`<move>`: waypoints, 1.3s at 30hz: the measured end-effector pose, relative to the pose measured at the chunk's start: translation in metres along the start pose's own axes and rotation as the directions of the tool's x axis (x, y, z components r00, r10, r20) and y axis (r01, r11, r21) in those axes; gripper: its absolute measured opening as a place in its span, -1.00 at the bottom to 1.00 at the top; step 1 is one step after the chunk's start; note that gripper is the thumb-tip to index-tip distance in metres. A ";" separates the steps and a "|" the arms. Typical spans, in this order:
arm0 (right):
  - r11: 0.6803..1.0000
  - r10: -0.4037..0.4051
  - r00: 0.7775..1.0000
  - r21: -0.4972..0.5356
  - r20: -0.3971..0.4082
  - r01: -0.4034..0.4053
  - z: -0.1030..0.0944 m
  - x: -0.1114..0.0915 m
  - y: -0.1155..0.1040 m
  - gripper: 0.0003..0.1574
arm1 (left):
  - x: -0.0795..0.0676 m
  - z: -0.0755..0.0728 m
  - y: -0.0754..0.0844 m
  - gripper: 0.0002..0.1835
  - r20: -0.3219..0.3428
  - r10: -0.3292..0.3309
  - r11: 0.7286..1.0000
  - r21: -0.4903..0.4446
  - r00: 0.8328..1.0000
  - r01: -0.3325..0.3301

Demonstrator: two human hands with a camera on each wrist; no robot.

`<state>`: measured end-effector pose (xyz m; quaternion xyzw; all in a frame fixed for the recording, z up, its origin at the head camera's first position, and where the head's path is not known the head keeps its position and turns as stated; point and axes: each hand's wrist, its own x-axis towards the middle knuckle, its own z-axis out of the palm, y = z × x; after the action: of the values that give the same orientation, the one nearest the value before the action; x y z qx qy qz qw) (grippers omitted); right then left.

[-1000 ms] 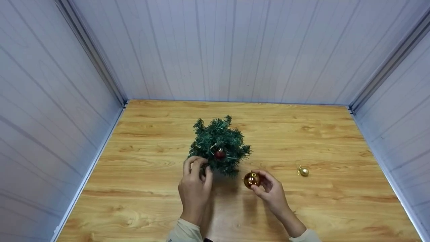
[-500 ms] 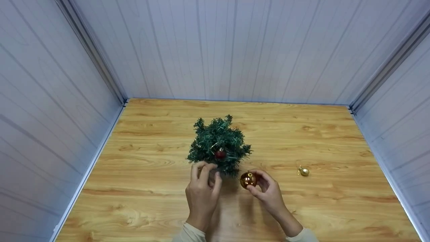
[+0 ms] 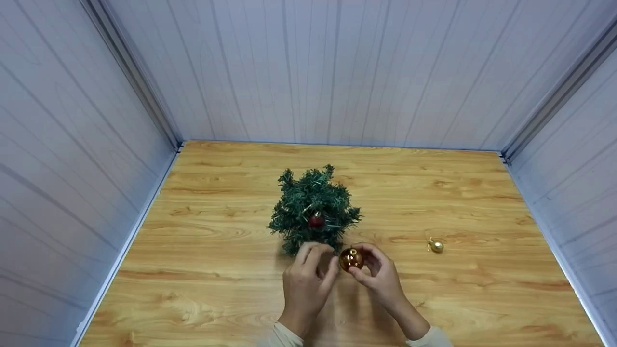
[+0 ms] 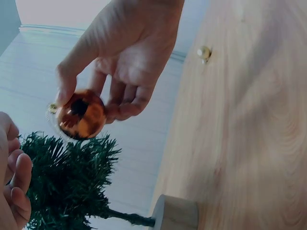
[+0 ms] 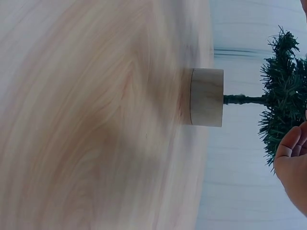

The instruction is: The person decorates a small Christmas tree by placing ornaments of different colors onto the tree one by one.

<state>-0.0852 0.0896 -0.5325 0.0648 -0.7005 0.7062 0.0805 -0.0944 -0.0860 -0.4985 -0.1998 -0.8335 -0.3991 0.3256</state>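
In the head view, my right hand [image 3: 383, 279] holds a shiny gold Christmas ball [image 3: 351, 260] between thumb and fingers. The left wrist view shows the ball [image 4: 84, 115] with a small cap and a thin clear loop. My left hand [image 3: 308, 284] is just left of the ball, fingers loosely bent and nothing seen in them; whether it touches the ball or loop cannot be told. Behind both hands stands a small green artificial Christmas tree [image 3: 313, 197], with a red ball [image 3: 316, 220] hanging on it. The right wrist view shows its round wooden base [image 5: 207, 97].
A smaller gold ball [image 3: 436, 246] with a thread lies on the wooden tabletop [image 3: 207, 289], right of my right hand. Pale panel walls [image 3: 308, 72] enclose the table at the back and both sides.
My left hand has come away from the tree's lower left branches and moved right toward the gold ball. My right hand has shifted slightly left with the ball. The tree stays put.
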 end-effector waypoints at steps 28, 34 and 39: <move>0.996 0.019 0.999 -0.085 0.038 -0.016 0.007 -0.010 0.010 -0.45 | -0.010 0.010 -0.003 -0.91 0.096 -0.066 0.996 -0.047 0.993 0.070; 0.990 0.071 0.995 -0.124 0.072 -0.061 0.008 -0.015 0.017 -0.45 | -0.012 0.012 -0.005 -0.88 0.096 -0.113 0.992 -0.048 0.989 0.118; 0.988 0.056 0.992 -0.149 0.112 -0.039 0.009 -0.018 0.024 -0.48 | -0.013 0.012 -0.003 -0.91 0.108 -0.137 0.989 -0.049 0.985 0.143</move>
<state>-0.0731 0.0799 -0.5594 0.0831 -0.7552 0.6496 0.0274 -0.0917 -0.0795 -0.5143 -0.1705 -0.8497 -0.4333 0.2472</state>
